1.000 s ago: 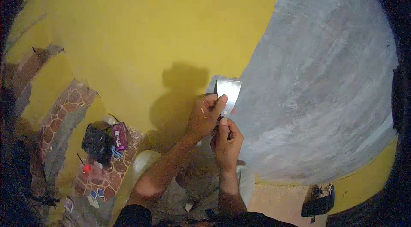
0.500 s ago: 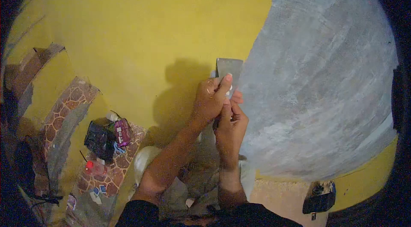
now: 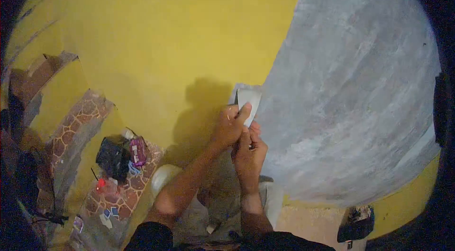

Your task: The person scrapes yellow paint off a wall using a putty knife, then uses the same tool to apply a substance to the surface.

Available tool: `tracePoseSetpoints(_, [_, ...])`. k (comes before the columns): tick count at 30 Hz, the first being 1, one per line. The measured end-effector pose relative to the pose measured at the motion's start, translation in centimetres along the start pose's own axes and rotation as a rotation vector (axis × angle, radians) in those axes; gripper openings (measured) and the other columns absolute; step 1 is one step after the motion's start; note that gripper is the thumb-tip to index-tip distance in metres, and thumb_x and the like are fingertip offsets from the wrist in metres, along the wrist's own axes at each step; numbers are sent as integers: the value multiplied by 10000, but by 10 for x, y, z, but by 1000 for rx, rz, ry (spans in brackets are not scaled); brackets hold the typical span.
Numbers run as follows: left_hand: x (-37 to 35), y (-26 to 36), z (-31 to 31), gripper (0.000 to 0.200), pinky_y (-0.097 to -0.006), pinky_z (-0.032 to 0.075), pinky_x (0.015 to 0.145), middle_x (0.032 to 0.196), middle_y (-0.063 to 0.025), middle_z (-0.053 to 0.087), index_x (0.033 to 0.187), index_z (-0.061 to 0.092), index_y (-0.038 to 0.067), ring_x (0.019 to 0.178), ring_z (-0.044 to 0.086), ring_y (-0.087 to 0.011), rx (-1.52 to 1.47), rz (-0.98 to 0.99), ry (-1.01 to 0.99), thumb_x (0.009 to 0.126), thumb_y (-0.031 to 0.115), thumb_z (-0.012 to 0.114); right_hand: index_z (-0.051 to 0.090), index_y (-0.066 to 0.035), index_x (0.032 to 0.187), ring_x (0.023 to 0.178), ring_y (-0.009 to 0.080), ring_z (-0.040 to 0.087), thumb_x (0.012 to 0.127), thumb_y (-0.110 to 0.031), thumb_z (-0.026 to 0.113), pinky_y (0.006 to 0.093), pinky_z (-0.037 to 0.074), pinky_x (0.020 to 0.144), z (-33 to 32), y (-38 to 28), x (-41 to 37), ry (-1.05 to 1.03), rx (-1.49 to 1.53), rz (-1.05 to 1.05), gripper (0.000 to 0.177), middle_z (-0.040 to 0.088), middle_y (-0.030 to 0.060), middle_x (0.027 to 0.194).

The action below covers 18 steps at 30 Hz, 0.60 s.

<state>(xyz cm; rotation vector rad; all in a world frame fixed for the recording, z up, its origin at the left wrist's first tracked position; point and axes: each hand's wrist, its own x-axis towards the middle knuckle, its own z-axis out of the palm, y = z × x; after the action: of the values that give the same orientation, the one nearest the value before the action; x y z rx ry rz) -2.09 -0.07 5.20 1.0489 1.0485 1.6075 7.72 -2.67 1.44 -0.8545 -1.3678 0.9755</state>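
A flat grey-white plate, like a scraper blade (image 3: pixel 251 97), is held up in front of the yellow wall (image 3: pixel 189 28), close to its border with the grey patch (image 3: pixel 350 90). My left hand (image 3: pixel 231 124) grips it with the thumb pressed on its face. Just below, my right hand (image 3: pixel 250 154) has its fingers closed at the lower end of the plate. What the right fingers pinch is mostly hidden. Behind the plate, the edge of another pale flat piece shows at the upper left.
On the stone-patterned step (image 3: pixel 137 187) at lower left lie a black bag (image 3: pixel 113 156), a purple packet (image 3: pixel 138 151) and a red-capped bottle (image 3: pixel 108 187). Another patterned step (image 3: pixel 71 130) rises further left. A dark box (image 3: pixel 355 225) stands at lower right.
Both hands and the plate sit lower and slightly further left in view. The plate is tilted differently and looks brighter. My hands still hold it.
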Motion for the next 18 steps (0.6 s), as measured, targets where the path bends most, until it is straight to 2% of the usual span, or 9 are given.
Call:
tracePoseSetpoints(5, [2,15,-1,462,-364,605,574,755,-186,712,928,629,-64,665,738,-255,-11,44,2,1057,376,570,672,-3,905,518,24,432,1085,-244,536,230,318,446,11,-14,4,16,55,78,331,515,-56,640])
tracePoseSetpoints(7, [-1,24,1,470,-366,604,575,745,-182,708,910,630,-64,660,737,-255,-20,34,13,1058,378,568,673,-5,905,511,26,423,1081,-235,539,236,308,443,11,-5,5,2,14,-31,319,514,-53,641])
tracePoseSetpoints(11, [6,17,-1,508,-365,597,573,728,-169,705,863,642,-64,644,727,-245,-70,-7,6,1058,399,563,657,-8,859,496,31,426,1075,-221,542,246,294,432,17,-6,8,39,15,-76,325,509,-52,624])
tracePoseSetpoints(14, [10,9,1,539,-361,590,579,722,-161,707,846,654,-62,639,720,-233,81,135,57,1055,426,560,632,-9,805,483,38,425,1069,-219,545,253,283,429,12,18,23,37,-1,-19,349,508,-52,608])
tracePoseSetpoints(16, [12,4,2,546,-358,587,579,724,-158,708,849,652,-60,633,716,-233,40,122,39,1054,437,557,606,-11,765,471,43,415,1068,-237,551,261,280,421,10,22,25,60,-88,-146,383,509,-47,594])
tracePoseSetpoints(18, [9,7,4,553,-356,584,579,727,-155,709,852,649,-58,626,712,-233,-1,104,24,1054,448,554,616,-5,779,487,42,422,1068,-246,554,258,291,432,8,15,21,66,-103,-151,382,521,-40,606])
